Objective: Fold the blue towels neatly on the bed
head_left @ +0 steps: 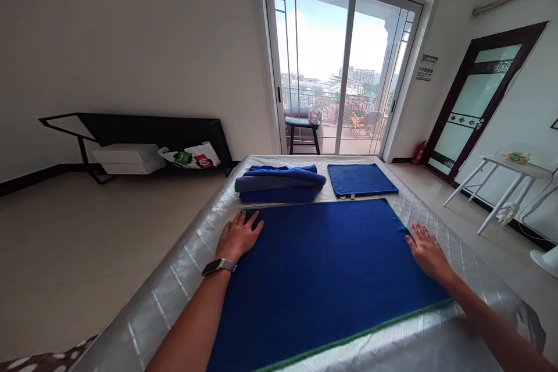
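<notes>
A large blue cloth with a green edge point(322, 273) lies spread flat on a grey quilted mattress point(174, 290). My left hand point(238, 236), with a watch on the wrist, rests flat on the cloth's far left corner, fingers stretched out. My right hand point(426, 251) lies flat and open on the cloth's right edge. Beyond the spread cloth sits a pile of blue cloths point(279, 183) at the left. A small folded blue cloth point(360, 179) lies to its right.
A low black shelf point(143, 128) with a white box and a printed bag stands against the left wall. Glass balcony doors point(340, 70) are ahead, with a chair outside. A white table point(510, 174) and a dark-framed door point(479, 93) are at the right.
</notes>
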The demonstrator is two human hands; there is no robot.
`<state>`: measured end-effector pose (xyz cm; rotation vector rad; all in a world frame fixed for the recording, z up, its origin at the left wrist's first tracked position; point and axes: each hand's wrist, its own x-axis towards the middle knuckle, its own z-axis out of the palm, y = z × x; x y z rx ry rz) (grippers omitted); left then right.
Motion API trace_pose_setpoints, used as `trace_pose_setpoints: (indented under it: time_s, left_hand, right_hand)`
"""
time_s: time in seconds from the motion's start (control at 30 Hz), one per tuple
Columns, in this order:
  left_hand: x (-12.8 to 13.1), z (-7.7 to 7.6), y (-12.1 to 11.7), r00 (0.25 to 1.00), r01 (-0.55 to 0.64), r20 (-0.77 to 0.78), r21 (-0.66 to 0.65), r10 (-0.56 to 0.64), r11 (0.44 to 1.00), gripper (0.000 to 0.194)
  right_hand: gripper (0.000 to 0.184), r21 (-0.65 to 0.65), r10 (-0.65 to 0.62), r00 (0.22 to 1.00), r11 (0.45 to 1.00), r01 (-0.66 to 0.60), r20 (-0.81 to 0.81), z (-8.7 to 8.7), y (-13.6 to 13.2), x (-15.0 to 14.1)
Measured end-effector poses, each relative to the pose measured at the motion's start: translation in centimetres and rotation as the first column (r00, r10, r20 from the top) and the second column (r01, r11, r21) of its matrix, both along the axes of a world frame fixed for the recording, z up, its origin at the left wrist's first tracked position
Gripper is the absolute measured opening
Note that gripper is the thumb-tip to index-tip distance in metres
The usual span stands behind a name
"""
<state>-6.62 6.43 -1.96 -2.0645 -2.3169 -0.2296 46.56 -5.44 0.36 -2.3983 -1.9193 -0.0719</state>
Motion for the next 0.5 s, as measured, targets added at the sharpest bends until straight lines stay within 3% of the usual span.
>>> trace_pose_setpoints:
  time_s: [0.17,0.27,0.37,0.5]
  left_hand:
    - [-0.3,-0.5,0.0,1.0,0.003,-0.03,0.02,-0.002,1.0,0.061]
    - [-0.3,-0.6,-0.1,1.0,0.008,-0.029,0.035,-0.007,0.999,0.062]
    - [-0.4,-0.7,-0.1,1.0,-0.001,-0.028,0.036,0.002,0.999,0.061]
    - [-0.5,-1.1,0.0,0.999,0.004,-0.044,0.054,-0.002,0.999,0.061]
  right_hand:
    - [0.063,0.008,0.386,0.917,0.922,-0.387,-0.101,1.9,5.6,-11.3]
    - [0.063,-0.042,0.446,0.876,0.887,-0.46,-0.182,1.7,9.0,-15.3]
    - [0.062,-0.101,0.395,0.897,0.902,-0.419,-0.197,1.1,11.7,-15.1]
    - [0.061,-0.116,0.291,0.946,0.944,-0.308,-0.142,0.5,14.0,-9.2]
